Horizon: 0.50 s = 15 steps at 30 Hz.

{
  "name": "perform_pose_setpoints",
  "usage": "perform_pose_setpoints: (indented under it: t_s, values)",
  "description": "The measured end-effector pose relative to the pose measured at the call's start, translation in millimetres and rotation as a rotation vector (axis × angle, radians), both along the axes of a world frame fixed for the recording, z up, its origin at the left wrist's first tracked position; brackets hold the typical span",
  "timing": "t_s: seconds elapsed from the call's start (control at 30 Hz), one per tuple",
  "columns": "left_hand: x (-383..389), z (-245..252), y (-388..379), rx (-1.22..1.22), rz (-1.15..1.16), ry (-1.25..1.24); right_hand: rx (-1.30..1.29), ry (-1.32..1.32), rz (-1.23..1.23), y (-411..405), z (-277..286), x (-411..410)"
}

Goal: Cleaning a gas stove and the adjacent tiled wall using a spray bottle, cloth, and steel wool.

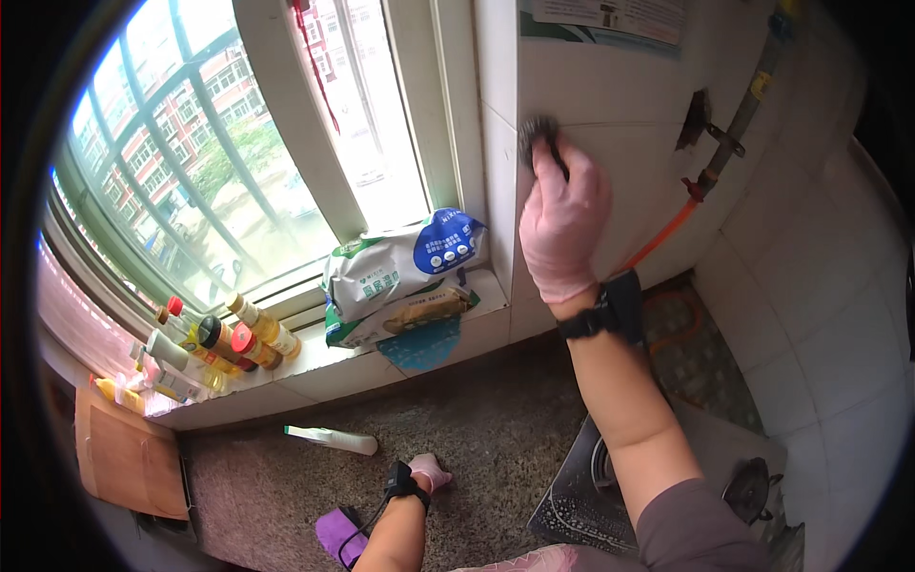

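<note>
My right hand [565, 218], in a pink glove, grips a dark scouring pad [537, 139]. The pad is against the white wall tiles [607, 79], beside the tiled corner of the window recess. Lower down, my left hand [431, 472], also in a pink glove, rests on the dark speckled countertop [486, 422]. Its fingers are too small and foreshortened to read. Near it on the counter lie a white spray bottle [332, 438] and a purple cloth item [342, 535], partly behind a black cable from the left wrist.
Packs of wet wipes [386, 279] and several condiment bottles [250, 336] stand on the windowsill. A gas pipe [747, 107] with an orange hose [661, 236] runs down the right wall. The gas stove [579, 500] is below my right arm. A brown board [129, 454] leans at left.
</note>
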<state>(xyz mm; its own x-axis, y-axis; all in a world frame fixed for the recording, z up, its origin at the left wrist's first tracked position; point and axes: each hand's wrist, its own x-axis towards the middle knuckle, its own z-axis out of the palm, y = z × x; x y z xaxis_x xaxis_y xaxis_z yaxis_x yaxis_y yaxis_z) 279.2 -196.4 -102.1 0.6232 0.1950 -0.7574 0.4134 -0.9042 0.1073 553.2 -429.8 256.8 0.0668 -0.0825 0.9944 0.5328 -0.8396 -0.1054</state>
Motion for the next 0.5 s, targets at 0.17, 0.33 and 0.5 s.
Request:
perform_pose_setpoints:
  t_s: [0.17, 0.33, 0.5]
  values:
    - [1, -1, -3, 0.015, 0.025, -0.026, 0.041, -0.151, -0.016, -2, 36, 15]
    - [-4, 16, -4, -0.015, 0.027, -0.023, -0.050, -0.074, 0.099, -15, 4, 16]
    - [2, 21, -6, -0.002, 0.038, 0.002, -0.132, -0.078, -0.100, -66, 33, 39]
